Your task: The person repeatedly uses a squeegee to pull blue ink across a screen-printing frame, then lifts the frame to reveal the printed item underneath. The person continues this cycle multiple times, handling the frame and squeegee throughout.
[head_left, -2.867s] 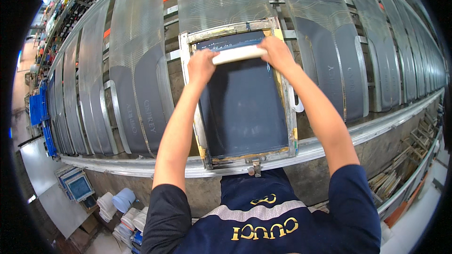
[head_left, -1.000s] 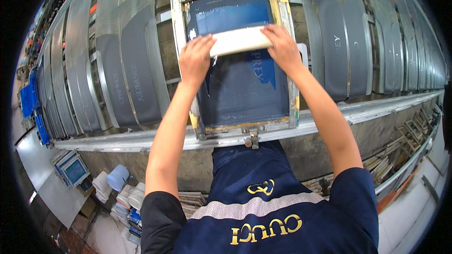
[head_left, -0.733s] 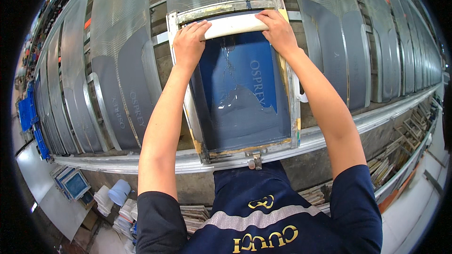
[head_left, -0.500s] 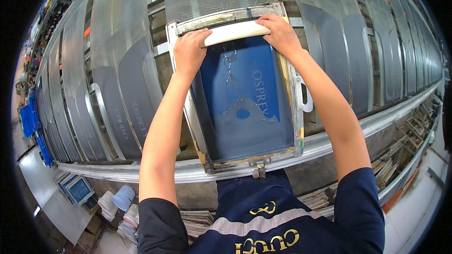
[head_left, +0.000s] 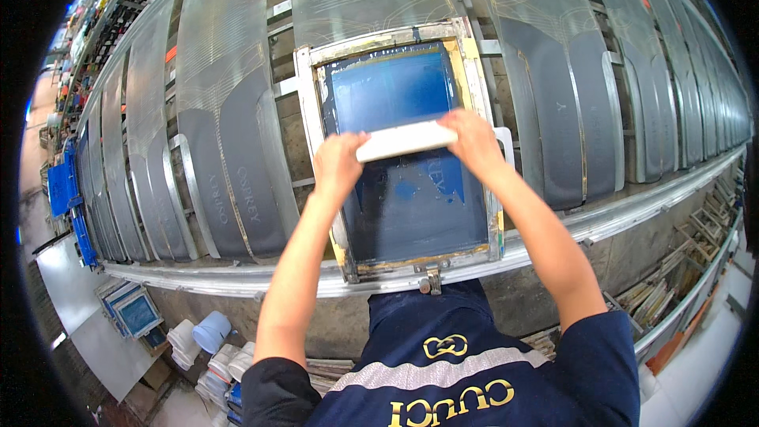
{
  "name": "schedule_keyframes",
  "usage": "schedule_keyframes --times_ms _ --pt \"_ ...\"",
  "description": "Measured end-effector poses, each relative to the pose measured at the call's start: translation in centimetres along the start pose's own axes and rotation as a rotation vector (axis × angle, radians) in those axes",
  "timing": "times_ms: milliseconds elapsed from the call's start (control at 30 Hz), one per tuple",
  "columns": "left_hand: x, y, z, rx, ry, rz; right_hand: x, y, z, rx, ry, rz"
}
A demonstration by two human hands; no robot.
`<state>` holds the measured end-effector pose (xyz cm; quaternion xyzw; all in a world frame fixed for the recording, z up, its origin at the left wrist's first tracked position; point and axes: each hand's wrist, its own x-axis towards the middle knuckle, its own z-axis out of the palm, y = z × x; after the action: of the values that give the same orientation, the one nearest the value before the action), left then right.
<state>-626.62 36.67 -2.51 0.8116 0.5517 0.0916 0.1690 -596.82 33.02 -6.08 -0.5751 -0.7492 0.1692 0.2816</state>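
Note:
A white-handled squeegee (head_left: 405,141) lies crosswise over a screen-printing frame (head_left: 311,99), around the middle of its blue mesh (head_left: 391,87). My left hand (head_left: 338,160) is closed round its left end, and my right hand (head_left: 474,142) grips the right end. Beyond the squeegee the mesh looks smooth and bright blue. On the near side it is darker, with pale lettering and a few blue ink spots. The squeegee's blade edge is hidden under the handle. A metal clamp (head_left: 429,281) holds the near edge of the frame at the rail.
Dark printed panels (head_left: 237,166) lie in a row on both sides, with pale lettering on some. A metal rail (head_left: 198,273) runs along the table's near edge. Below stand buckets (head_left: 211,334), stacked screens (head_left: 130,310) and wooden frames (head_left: 672,285).
Both hands have drawn the squeegee from the far end of the mesh toward me, to about its middle. Wet streaks on the far mesh have given way to smooth blue.

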Motion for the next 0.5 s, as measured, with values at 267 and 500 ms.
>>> schedule_keyframes --times_ms 267,500 --pt "-19.7 5.5 3.1 -0.047 0.138 0.054 -17.4 -8.8 -2.8 0.085 -0.204 0.120" --pt "-20.9 6.5 1.5 0.025 0.047 0.144 -9.6 -1.2 -7.2 0.235 0.138 0.467"
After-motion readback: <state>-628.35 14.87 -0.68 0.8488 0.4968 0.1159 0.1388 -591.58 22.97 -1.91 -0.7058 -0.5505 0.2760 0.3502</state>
